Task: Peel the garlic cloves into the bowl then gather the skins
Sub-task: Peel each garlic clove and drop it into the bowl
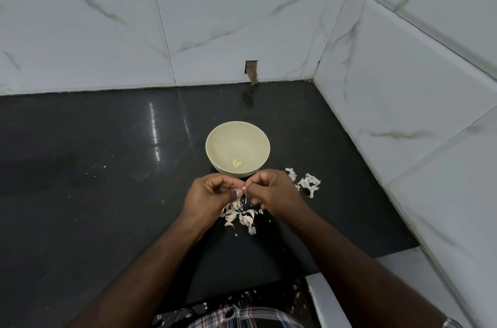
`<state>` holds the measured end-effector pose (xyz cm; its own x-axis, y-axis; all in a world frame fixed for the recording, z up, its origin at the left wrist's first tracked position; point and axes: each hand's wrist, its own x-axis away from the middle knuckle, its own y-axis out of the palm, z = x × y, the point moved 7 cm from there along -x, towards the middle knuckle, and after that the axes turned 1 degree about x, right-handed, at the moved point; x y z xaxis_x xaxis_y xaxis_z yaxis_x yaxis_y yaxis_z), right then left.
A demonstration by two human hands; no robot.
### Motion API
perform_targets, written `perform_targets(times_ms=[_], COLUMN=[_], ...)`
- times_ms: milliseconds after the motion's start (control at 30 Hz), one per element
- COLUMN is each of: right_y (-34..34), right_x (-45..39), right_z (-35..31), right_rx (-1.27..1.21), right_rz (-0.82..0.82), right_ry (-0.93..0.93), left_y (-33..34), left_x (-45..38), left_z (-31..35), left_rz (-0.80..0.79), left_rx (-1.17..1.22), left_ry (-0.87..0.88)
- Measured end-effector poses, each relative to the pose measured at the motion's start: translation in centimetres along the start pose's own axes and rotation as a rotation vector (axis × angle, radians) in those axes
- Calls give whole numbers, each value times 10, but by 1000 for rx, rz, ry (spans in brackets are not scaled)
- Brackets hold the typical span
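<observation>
Marble-tiled walls enclose a black counter (107, 166). At frame centre, a light, slippery garlic clove (243, 188) is pinched between both hands, left hand (212, 196) and right hand (274, 190), below the bowl (215, 145); its brittle skin is best nipped at the tip.

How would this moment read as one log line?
peeling | both hands pinch garlic clove | bowl: two peeled cloves | skins right of bowl

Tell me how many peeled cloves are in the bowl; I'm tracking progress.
2: two peeled cloves lie touching, side by side, on the near inner wall of the bowl. None seem hidden.
</observation>
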<state>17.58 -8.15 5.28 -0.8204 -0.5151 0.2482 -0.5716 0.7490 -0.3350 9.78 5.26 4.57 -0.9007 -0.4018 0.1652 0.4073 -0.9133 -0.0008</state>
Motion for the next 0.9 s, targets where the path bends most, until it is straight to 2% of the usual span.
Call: perform_targets(times_ms=[367, 533, 900], right_y=[-3, -4, -30], right_x=[0, -1, 1], right_z=[-9, -8, 18], right_rx=[89, 33, 100], right_rz=[16, 41, 104], right_ry=[-76, -77, 9], left_y=[2, 5, 7], left_x=[-4, -1, 0], left_z=[5, 2, -2], left_rz=[3, 4, 19], left_rx=[-40, 125, 441], left_ry=[40, -10, -149])
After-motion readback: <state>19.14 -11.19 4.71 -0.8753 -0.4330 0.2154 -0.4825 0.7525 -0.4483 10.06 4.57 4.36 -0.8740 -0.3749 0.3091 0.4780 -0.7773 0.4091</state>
